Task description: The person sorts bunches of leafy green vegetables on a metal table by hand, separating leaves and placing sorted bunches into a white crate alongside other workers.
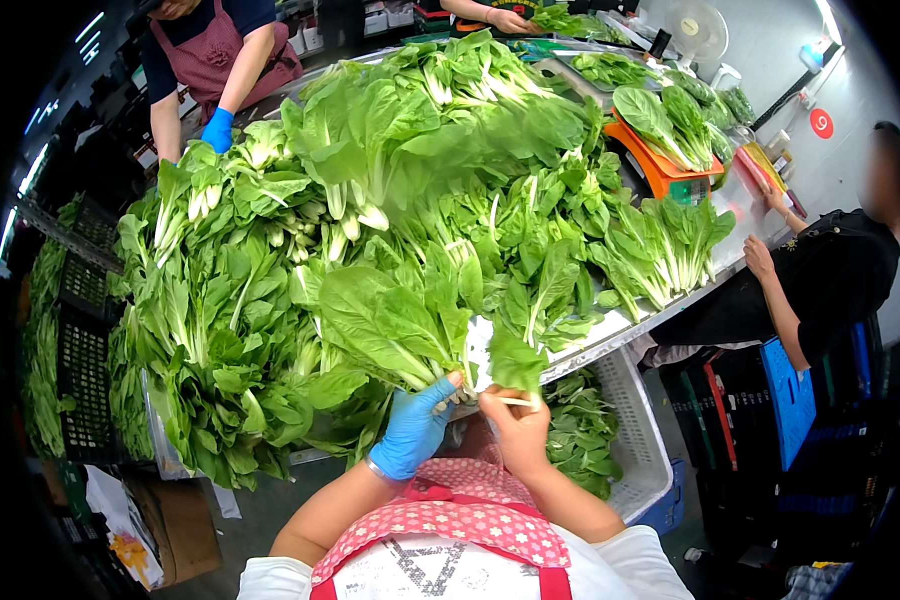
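My left hand (418, 427), in a blue glove, grips a bunch of leafy greens (390, 322) by its pale stems, the leaves fanned away from me. Close beside it, my bare right hand (520, 431) pinches the white stalk of a single green leaf (516, 361). Both hands are above the near edge of a metal table (570, 358). A large heap of leafy greens (217, 300) covers the table in front of me and to the left. Right of the heap, some bunches (667, 247) lie with their stems towards the table edge.
Below the table stands a white plastic crate (641, 427) with loose leaves in it. An orange scale (660, 176) carries greens at the right. A co-worker with a blue glove (217, 131) works at the far left; another person (817, 262) stands at the right. Black crates (82, 375) stand left.
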{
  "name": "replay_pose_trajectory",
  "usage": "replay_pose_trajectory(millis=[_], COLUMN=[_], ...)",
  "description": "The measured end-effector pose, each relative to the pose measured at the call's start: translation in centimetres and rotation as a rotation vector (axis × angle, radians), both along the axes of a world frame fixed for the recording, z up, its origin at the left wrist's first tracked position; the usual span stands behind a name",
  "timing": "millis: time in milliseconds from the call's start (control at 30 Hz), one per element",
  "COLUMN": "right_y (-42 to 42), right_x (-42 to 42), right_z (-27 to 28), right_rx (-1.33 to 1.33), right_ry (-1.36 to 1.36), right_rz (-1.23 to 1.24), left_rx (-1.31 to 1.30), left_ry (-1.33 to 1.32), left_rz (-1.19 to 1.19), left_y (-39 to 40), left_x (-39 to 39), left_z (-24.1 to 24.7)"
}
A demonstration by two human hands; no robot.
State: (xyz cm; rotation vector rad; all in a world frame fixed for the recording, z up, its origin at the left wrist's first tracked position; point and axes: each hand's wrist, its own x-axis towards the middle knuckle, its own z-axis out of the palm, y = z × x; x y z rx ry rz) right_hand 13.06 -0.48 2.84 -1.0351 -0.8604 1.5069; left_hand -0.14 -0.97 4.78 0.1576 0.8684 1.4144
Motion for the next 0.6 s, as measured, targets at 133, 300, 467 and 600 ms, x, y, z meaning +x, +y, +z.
replay_pose_trajectory(millis=[133,300,467,600], right_y=[0.1,1.9,6.7,9.2], right_x=[3.5,5.1,-5.9,-9.6], right_z=[-0.2,-2.7,-5.0,-5.9], right_rx=[-0.062,-0.312,0.428,0.743], right_ry=[0.254,0.335,-0.604,-1.073], right_rz=[-0.285,-0.105,0.269,0.161], left_rx=[0.061,0.11,0.111,0.111], left_ry=[-0.003,0.094,0.081,0.09], left_rz=[0.129,0.307,0.382,0.365], left_y=[-0.5,-1.6,-2.6,-3.9], left_x=[-2.4,-6.7,-7.0,-7.4], left_z=[0.6,1.5,3.0,3.0])
